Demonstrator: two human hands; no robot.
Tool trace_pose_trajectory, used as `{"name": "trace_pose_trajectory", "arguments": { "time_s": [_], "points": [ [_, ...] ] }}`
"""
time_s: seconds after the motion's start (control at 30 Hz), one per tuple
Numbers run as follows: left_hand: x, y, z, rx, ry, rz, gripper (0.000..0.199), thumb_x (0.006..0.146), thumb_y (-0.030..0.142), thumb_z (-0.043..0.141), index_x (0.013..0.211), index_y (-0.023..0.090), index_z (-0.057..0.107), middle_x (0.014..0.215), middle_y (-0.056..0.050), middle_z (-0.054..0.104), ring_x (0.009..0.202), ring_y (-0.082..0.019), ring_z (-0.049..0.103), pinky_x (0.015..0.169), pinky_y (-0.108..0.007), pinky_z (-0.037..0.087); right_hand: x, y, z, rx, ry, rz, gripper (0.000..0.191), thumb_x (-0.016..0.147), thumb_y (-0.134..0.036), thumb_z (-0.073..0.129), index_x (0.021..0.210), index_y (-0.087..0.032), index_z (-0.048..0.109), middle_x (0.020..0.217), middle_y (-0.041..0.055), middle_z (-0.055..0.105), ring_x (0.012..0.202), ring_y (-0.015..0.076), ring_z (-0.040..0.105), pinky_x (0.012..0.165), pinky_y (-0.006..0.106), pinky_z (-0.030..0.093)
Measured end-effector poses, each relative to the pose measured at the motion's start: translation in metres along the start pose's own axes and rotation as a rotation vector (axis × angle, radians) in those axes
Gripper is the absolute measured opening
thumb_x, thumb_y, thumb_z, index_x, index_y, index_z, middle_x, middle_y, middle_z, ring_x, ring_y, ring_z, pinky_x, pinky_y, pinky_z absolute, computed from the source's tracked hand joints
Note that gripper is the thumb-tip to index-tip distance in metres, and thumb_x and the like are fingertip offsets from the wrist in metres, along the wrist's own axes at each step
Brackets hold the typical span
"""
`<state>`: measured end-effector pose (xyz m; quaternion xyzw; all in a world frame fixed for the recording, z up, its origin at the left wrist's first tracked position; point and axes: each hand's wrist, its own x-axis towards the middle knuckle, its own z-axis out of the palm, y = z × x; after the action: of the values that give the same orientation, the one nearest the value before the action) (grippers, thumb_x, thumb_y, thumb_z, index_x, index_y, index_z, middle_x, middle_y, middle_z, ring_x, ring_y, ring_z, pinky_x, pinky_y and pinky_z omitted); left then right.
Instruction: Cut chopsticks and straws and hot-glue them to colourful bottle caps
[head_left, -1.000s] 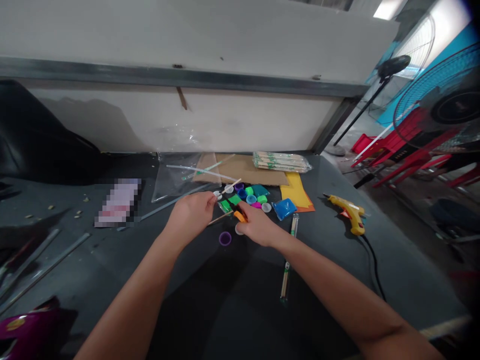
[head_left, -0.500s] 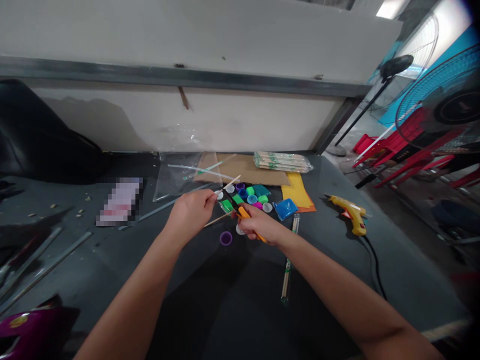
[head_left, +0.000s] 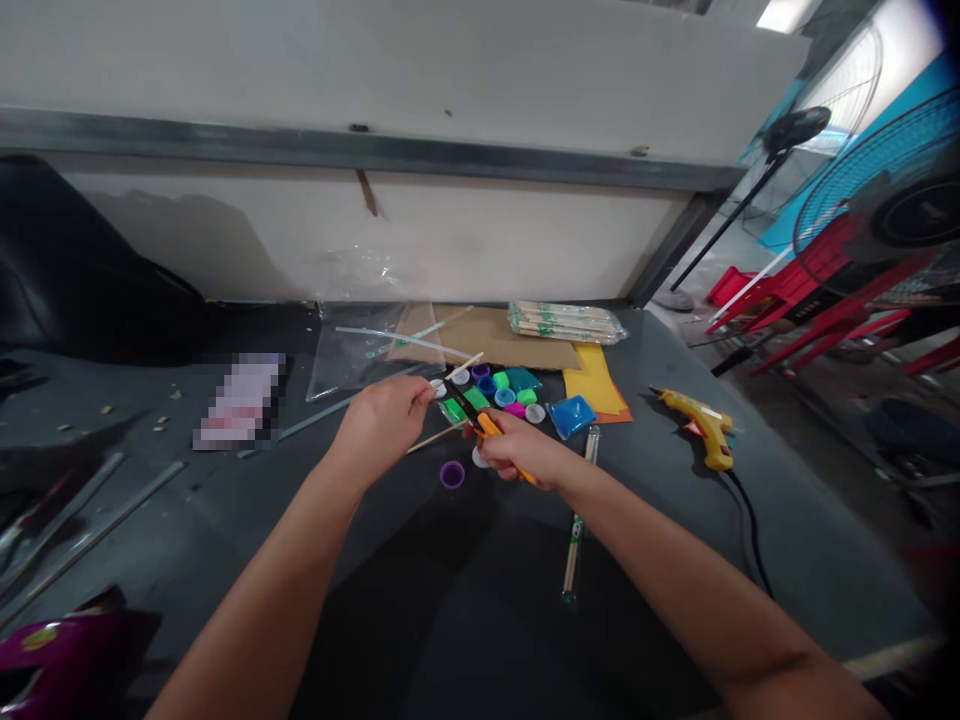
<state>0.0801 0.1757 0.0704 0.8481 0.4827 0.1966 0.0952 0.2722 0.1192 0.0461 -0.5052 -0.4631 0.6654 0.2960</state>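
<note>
Along the back of the surface (head_left: 450, 610), before the wall (head_left: 480, 235), lies a sheet of cardboard (head_left: 510, 345). A plastic bag (head_left: 337, 365) overlaps its left end; a pack of sticks (head_left: 566, 322) rests toward its right end, with paper (head_left: 592, 380) just in front. Caps (head_left: 505, 397) cluster before the cardboard, a packet (head_left: 571, 417) to their right. Nearer, of the two hands, the left hand (head_left: 386, 420) holds a stick (head_left: 466, 366); the right hand (head_left: 521, 447) holds a tool (head_left: 489, 424). Farther right on the surface lies a glue gun (head_left: 701, 420); beyond its right edge stands a fan (head_left: 892, 200).
</note>
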Motion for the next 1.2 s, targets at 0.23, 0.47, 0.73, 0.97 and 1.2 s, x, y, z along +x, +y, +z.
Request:
{"name": "trace_pose_trajectory", "arguments": {
  "time_s": [0.23,0.47,0.73,0.97,1.2],
  "points": [
    [0.000,-0.002,0.004,0.006,0.012,0.036,0.024,0.089,0.023,0.042,0.072,0.019,0.058,0.071,-0.002,0.062,0.068,-0.015,0.056,0.063,-0.027,0.035,-0.001,-0.001,-0.001,-0.030,0.026,0.029,0.034,0.055,-0.014,0.048,0.088,-0.020,0.050,0.054,-0.0083,0.037,0.041,0.0053,0.030,0.037,0.017,0.017],
    [0.001,-0.006,0.004,-0.082,0.002,0.051,0.023,0.088,0.021,0.042,0.075,0.019,0.060,0.075,-0.003,0.064,0.072,-0.015,0.058,0.063,-0.026,0.036,-0.006,-0.004,0.001,0.061,-0.003,0.062,0.033,0.052,-0.011,0.047,0.084,-0.021,0.047,0.052,-0.0099,0.034,0.039,0.0042,0.025,0.036,0.016,0.016],
    [0.003,-0.006,0.014,-0.380,0.017,-0.054,0.024,0.088,0.029,0.044,0.074,0.019,0.061,0.057,0.003,0.059,0.053,-0.012,0.054,0.054,-0.023,0.036,-0.017,-0.011,0.005,0.266,-0.075,0.101,0.034,0.052,-0.014,0.054,0.084,-0.021,0.045,0.050,-0.0113,0.033,0.039,0.0029,0.021,0.035,0.014,0.015],
    [0.003,-0.016,0.029,-0.565,0.033,-0.064,0.025,0.087,0.035,0.047,0.077,0.018,0.062,0.064,0.002,0.061,0.053,-0.012,0.058,0.056,-0.023,0.042,-0.014,-0.009,0.000,0.426,-0.225,0.125,0.033,0.052,-0.012,0.055,0.083,-0.020,0.046,0.054,-0.0106,0.032,0.042,0.0022,0.018,0.037,0.014,0.012],
    [0.004,-0.018,0.026,-0.553,0.015,-0.043,0.026,0.087,0.036,0.046,0.078,0.019,0.063,0.063,0.002,0.061,0.053,-0.012,0.057,0.056,-0.023,0.041,-0.011,-0.007,-0.001,0.435,-0.259,0.146,0.035,0.050,-0.013,0.053,0.083,-0.020,0.045,0.052,-0.0110,0.032,0.042,0.0027,0.018,0.036,0.015,0.012]
  ]
}}
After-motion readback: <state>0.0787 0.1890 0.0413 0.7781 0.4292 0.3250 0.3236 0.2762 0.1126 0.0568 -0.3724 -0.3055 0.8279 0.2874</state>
